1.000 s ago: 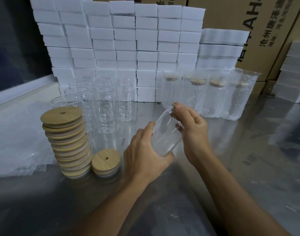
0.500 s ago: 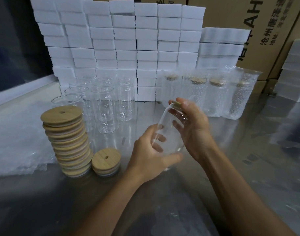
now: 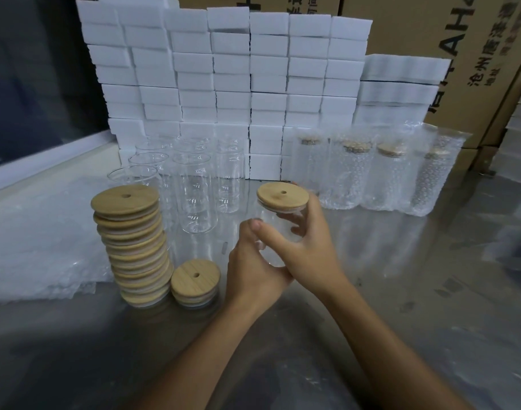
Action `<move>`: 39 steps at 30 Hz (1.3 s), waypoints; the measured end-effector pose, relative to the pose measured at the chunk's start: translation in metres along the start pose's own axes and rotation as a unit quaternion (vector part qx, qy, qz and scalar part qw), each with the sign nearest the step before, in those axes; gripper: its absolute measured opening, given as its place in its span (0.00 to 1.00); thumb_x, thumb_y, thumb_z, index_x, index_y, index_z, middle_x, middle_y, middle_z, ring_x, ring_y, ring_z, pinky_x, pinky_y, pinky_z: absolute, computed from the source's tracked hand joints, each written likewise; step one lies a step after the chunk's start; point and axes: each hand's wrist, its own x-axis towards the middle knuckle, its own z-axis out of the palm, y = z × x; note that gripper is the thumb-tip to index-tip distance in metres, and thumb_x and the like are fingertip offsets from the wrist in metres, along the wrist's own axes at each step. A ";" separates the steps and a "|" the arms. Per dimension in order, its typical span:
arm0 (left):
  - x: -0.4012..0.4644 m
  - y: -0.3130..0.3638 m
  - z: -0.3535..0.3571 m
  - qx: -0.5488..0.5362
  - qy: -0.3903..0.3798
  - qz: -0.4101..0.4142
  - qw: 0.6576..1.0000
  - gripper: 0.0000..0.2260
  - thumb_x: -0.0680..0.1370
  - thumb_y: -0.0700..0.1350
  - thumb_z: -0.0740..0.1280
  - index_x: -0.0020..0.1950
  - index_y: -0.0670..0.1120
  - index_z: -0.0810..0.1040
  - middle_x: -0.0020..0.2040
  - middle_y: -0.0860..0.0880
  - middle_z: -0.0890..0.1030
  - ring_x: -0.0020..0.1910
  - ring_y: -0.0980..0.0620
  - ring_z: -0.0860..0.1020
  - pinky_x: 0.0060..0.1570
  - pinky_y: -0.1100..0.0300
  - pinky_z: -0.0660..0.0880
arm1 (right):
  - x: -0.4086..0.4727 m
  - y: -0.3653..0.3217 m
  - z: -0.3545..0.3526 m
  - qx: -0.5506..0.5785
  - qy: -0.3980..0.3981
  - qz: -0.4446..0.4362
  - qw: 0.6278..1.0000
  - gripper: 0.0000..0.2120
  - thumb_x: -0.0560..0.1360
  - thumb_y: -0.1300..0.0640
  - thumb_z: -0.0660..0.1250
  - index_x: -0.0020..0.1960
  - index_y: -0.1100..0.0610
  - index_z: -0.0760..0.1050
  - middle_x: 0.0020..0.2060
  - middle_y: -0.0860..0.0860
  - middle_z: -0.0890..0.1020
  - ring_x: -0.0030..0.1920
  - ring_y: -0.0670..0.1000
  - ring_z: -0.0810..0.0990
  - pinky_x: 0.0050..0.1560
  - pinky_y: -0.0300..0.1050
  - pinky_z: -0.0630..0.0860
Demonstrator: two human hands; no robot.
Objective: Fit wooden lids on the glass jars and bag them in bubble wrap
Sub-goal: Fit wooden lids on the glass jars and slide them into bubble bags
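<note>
Fingers of both hands wrapped around the clear glass jar, round wooden lid at 12 o'clock looks loose, could pop off if tipped.

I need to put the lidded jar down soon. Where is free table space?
Bare table lies right of the hands, before the bagged jars, and near the front edge. Left is crowded: lid stacks, empty jars, bubble wrap.

Packing warehouse (stacked cartons)
</note>
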 end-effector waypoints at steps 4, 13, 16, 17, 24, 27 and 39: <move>0.001 0.000 -0.002 0.005 -0.002 -0.014 1.000 0.36 0.61 0.50 0.76 0.65 0.56 0.63 0.54 0.57 0.76 0.55 0.53 0.78 0.46 0.62 0.73 | -0.001 0.008 0.001 0.003 -0.017 0.018 1.000 0.33 0.70 0.50 0.79 0.69 0.44 0.67 0.63 0.37 0.77 0.62 0.41 0.78 0.62 0.44 0.74; 0.006 0.009 -0.014 -0.034 -0.058 0.007 0.998 0.46 0.64 0.35 0.76 0.76 0.54 0.58 0.68 0.53 0.70 0.66 0.56 0.70 0.55 0.68 0.74 | 0.002 0.027 -0.004 0.021 -0.048 0.088 0.995 0.38 0.65 0.44 0.79 0.70 0.45 0.67 0.61 0.45 0.79 0.62 0.43 0.79 0.66 0.53 0.76; 0.010 0.021 -0.020 -0.030 -0.092 0.018 0.995 0.47 0.67 0.32 0.72 0.78 0.55 0.52 0.72 0.53 0.62 0.66 0.61 0.63 0.39 0.83 0.67 | 0.004 0.032 -0.006 0.026 -0.039 0.102 0.994 0.41 0.62 0.39 0.79 0.70 0.46 0.67 0.61 0.45 0.79 0.62 0.45 0.79 0.66 0.55 0.77; 0.012 0.028 -0.024 -0.015 -0.098 0.025 0.995 0.45 0.67 0.33 0.71 0.78 0.55 0.53 0.72 0.54 0.61 0.64 0.62 0.62 0.38 0.83 0.66 | 0.005 0.034 -0.007 0.025 -0.034 0.103 0.994 0.41 0.63 0.38 0.81 0.70 0.45 0.67 0.60 0.44 0.79 0.62 0.44 0.79 0.65 0.55 0.77; 0.040 0.087 -0.079 0.085 -0.056 0.137 0.985 0.16 0.73 0.39 0.69 0.58 0.53 0.78 0.50 0.58 0.79 0.43 0.56 0.79 0.40 0.69 0.74 | 0.006 0.039 -0.010 0.016 -0.012 0.107 0.994 0.45 0.57 0.31 0.78 0.70 0.43 0.68 0.61 0.43 0.80 0.62 0.46 0.79 0.66 0.56 0.77; 0.057 0.107 -0.112 0.095 -0.034 0.170 0.980 0.09 0.74 0.40 0.69 0.50 0.52 0.81 0.41 0.56 0.82 0.33 0.53 0.79 0.29 0.68 0.72 | 0.005 0.037 -0.010 0.004 -0.011 0.109 0.994 0.46 0.57 0.29 0.77 0.70 0.43 0.68 0.60 0.41 0.80 0.62 0.44 0.79 0.65 0.57 0.77; 0.112 0.043 -0.242 0.049 0.214 -0.003 0.976 0.06 0.75 0.37 0.67 0.44 0.47 0.81 0.39 0.49 0.81 0.30 0.51 0.76 0.27 0.64 0.70 | 0.004 0.034 -0.010 0.013 -0.016 0.114 0.993 0.46 0.58 0.31 0.77 0.71 0.44 0.67 0.62 0.43 0.79 0.63 0.46 0.78 0.65 0.58 0.77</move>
